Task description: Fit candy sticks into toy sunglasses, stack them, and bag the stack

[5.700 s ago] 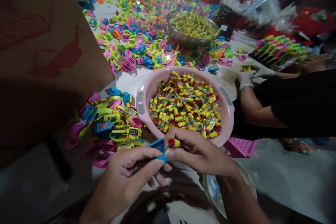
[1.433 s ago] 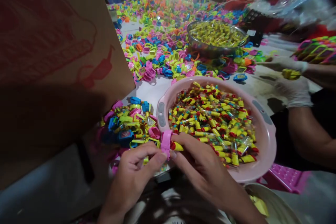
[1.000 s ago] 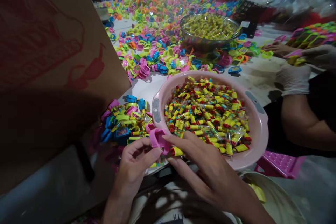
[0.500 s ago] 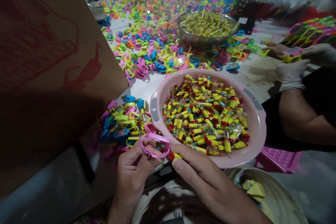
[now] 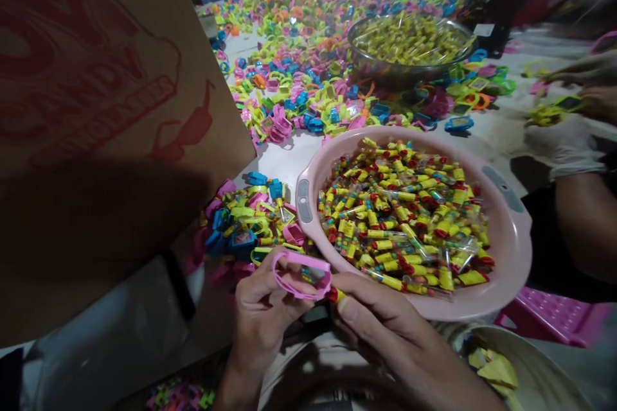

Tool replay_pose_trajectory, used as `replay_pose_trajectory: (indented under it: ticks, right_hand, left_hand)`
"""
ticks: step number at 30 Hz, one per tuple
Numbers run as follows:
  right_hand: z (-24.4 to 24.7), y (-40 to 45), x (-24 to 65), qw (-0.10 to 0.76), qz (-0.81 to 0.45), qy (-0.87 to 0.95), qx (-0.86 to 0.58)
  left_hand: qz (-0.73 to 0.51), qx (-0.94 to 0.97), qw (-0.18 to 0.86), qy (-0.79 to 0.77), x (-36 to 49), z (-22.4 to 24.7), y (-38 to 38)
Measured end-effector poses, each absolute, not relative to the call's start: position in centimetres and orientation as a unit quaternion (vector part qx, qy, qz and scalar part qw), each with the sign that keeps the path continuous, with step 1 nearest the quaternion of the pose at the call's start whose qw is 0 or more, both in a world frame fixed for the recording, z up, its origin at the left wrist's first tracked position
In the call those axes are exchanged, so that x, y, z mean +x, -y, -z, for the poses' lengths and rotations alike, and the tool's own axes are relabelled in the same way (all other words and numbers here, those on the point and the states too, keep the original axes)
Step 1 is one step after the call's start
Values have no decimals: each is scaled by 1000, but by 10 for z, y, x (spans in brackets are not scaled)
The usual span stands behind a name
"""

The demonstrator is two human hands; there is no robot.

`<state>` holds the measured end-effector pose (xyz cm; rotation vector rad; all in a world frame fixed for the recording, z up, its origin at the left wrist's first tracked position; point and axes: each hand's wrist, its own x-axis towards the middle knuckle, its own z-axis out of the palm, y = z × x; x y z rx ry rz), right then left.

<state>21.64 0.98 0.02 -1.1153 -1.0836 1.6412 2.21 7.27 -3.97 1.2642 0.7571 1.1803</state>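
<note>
One big box (image 5: 207,115) walls off the left, with a strip of white table (image 5: 282,154) between it and the tub (image 5: 513,270). Tub's near rim sits just past my right hand (image 5: 385,314), so it's tight. That hand's pinching a tube (image 5: 337,295) by its red-and-yellow end; left hand (image 5: 267,308) has a pink band (image 5: 311,262) pinched, left of the tube. Fingers hide most of the tube, can't tell if it touches the band. Co-worker's gloved hand (image 5: 563,144) far right, arm cut off. Tub's full of tubes, far bowl (image 5: 400,65) holds yellow ones, near-right bucket (image 5: 542,359) has yellow scraps (image 5: 496,369).
</note>
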Motion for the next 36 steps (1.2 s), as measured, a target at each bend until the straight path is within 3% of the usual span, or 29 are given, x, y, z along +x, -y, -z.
replay_pose_trajectory:
  ticks: [7,19,24,26,31,36]
  right_hand:
    - [-9,-13,214,410,-634,437,-488]
    - [0,-13,205,481,-627,411,-455]
    - [5,-8,201,436,-589,456,-506]
    - [8,-7,204,421,-505,524,-541]
    - [25,-13,245,418,-148,696,-565]
    - [44,-16,287,328,-42,764,-553]
  left_hand:
    - [-490,557,566,-359,13,43,-75]
    - [-495,526,605,-334,24,47,-65]
    - [-491,540,581,-360,25,36,-61]
    - [-498,536,546,-408,12,34,-65]
    - [-526,515,390,-554,-57,26,-103]
    - [-372,680,122,-620,-118,33,-173]
